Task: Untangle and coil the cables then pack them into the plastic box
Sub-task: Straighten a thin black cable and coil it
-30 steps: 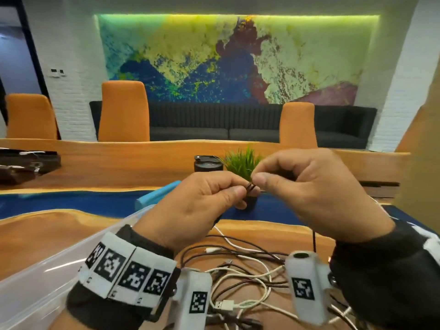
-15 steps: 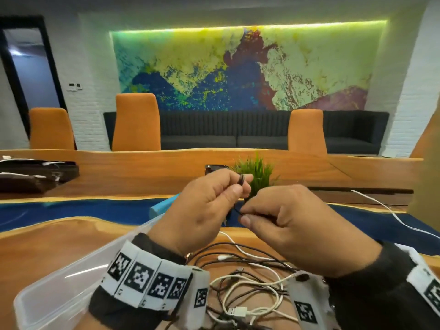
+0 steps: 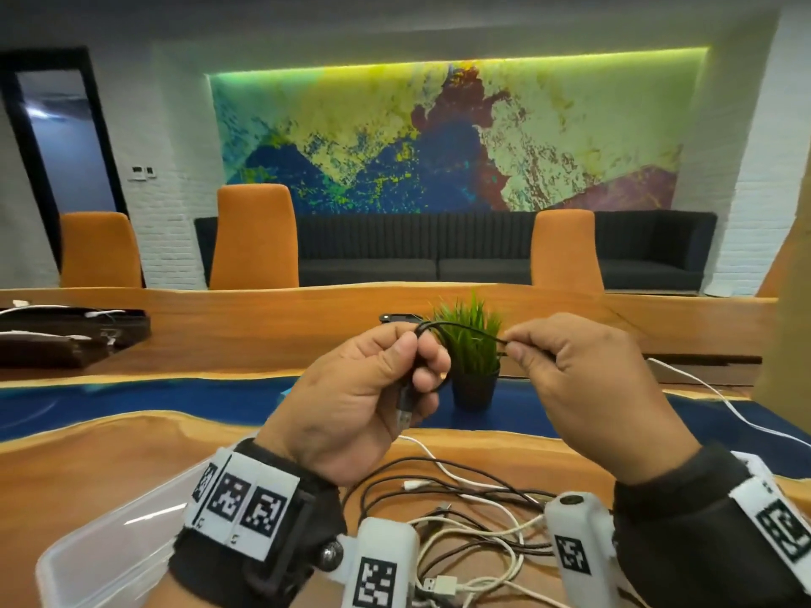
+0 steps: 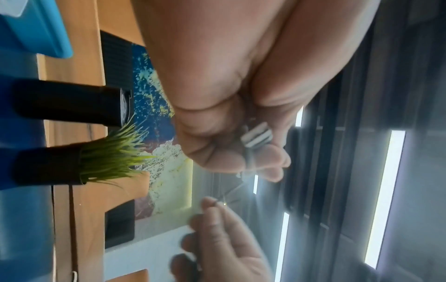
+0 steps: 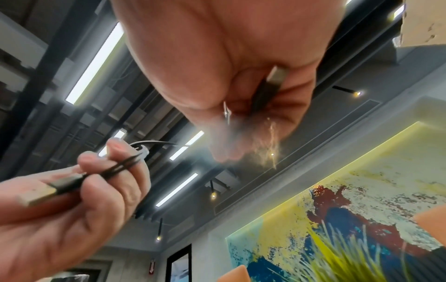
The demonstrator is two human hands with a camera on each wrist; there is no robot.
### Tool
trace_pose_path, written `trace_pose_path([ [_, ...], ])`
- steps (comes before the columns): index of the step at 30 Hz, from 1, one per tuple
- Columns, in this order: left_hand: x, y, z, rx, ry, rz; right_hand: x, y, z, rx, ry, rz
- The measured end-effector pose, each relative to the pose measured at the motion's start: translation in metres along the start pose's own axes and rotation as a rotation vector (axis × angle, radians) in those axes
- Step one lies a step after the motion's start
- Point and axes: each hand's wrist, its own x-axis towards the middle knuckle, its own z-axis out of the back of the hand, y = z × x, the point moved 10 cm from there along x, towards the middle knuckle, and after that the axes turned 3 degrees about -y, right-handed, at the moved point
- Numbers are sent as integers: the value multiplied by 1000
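In the head view both hands are raised above the table with a thin black cable [image 3: 465, 330] stretched between them. My left hand [image 3: 420, 349] grips a folded loop of it, and its USB plug [image 3: 404, 415] hangs below the fingers. In the left wrist view that plug [image 4: 256, 137] lies against the curled fingers. My right hand [image 3: 511, 345] pinches the cable between thumb and forefinger. The right wrist view shows another plug [image 5: 277, 76] tucked in the right palm. A tangle of black and white cables [image 3: 465, 515] lies on the table below. The clear plastic box [image 3: 109, 546] sits at lower left.
A small potted grass plant [image 3: 471, 348] stands just behind the hands, with a black cup [image 3: 397, 318] beside it. One white cable [image 3: 719, 399] trails off to the right across the wooden table [image 3: 109, 458]. Dark trays [image 3: 66, 335] sit at far left.
The hands have drawn apart: the right hand rose and moved right, pulling a length of black cable out from the left hand's grip. The plug now hangs below the left fingers.
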Motion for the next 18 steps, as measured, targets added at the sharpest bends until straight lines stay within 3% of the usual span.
trace_pose_path([
  [4,2,-6,8,19,-120,-57,-7,-16,-25,-124,231,-133],
  [6,3,-7,12,100,-166,-92,-6,-12,-22,-45,190,-131],
  [9,4,-6,13,179,-199,-117,-5,-16,-13,536,13,-331],
  [12,3,-7,7,218,-187,-147,-13,-17,-32,1100,34,-590],
  [18,5,-4,8,170,-173,-140,-22,-11,-61,1404,129,-767],
])
